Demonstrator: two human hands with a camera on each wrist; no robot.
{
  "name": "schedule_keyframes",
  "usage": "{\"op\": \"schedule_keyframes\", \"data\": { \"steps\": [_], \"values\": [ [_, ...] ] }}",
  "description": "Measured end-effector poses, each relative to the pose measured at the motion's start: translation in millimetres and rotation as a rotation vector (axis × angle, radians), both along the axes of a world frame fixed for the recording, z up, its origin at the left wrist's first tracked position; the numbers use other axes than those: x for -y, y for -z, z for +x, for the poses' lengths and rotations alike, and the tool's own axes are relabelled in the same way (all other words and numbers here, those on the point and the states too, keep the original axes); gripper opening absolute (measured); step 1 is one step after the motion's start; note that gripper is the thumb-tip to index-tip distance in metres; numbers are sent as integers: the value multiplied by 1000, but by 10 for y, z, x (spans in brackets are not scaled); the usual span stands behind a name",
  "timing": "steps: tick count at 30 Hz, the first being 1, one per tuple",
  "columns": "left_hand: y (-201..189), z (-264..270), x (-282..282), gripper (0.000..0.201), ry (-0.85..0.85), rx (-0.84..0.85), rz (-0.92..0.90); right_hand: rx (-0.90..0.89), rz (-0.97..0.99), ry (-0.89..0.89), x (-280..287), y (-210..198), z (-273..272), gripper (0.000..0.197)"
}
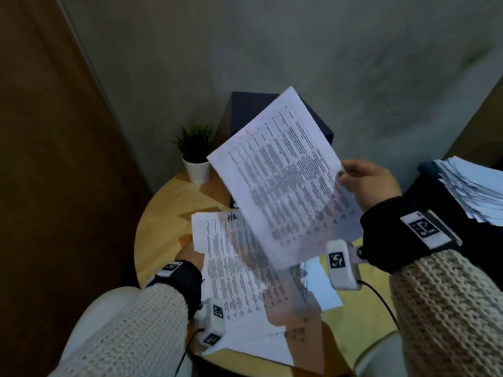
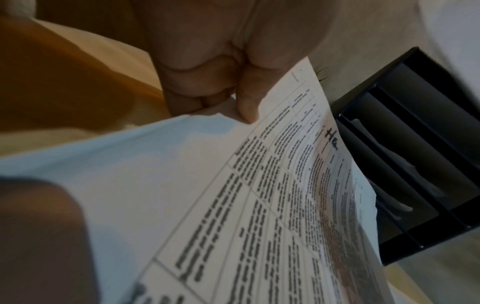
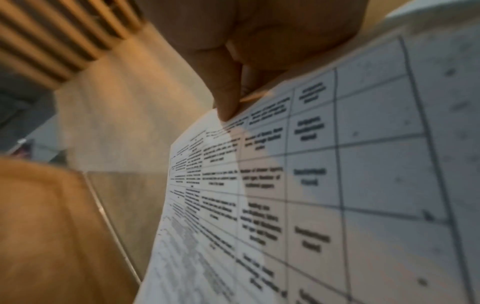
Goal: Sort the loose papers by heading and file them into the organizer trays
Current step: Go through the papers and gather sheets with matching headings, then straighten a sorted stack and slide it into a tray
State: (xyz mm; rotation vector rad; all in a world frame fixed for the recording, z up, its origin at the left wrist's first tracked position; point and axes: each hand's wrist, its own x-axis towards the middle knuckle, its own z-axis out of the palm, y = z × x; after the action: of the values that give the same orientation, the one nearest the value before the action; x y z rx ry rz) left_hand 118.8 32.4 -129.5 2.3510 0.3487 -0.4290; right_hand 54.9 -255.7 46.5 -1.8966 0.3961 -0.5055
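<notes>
My right hand (image 1: 364, 180) pinches one printed sheet (image 1: 283, 175) by its right edge and holds it tilted in the air above the table; the right wrist view shows thumb and finger (image 3: 228, 98) nipping that sheet (image 3: 324, 185). A red mark sits near its top. My left hand (image 1: 190, 254) pinches the left edge of a stack of printed papers (image 1: 239, 270) lying on the round wooden table (image 1: 163, 219); its top page (image 2: 259, 195) bears a handwritten "He" heading. The dark organizer (image 1: 245, 110) stands behind the raised sheet, its slotted trays (image 2: 415, 164) seen in the left wrist view.
A small potted plant (image 1: 196, 153) in a white pot stands at the table's far left. A second black tray (image 1: 441, 191) holding a thick pile of papers (image 1: 473, 191) sits at the right. A grey wall is behind, a wooden door panel at left.
</notes>
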Motion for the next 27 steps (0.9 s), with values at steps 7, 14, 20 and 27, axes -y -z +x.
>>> {"op": "schedule_keyframes", "data": {
  "steps": [7, 14, 20, 27],
  "values": [
    [53, -7, 63, 34, -31, 33, -237, -514, 25, -41, -43, 779, -57, 15],
    [196, -62, 102, 40, -86, 28, -459, -942, -353, -201, -62, 1371, -197, 37],
    [112, -77, 231, 34, -175, 32, -685, -793, -28, -162, -95, 1451, -260, 44],
    [-155, 16, 395, 44, -240, 49, -646, -745, -67, -166, -172, 1419, -183, 34]
  ]
}}
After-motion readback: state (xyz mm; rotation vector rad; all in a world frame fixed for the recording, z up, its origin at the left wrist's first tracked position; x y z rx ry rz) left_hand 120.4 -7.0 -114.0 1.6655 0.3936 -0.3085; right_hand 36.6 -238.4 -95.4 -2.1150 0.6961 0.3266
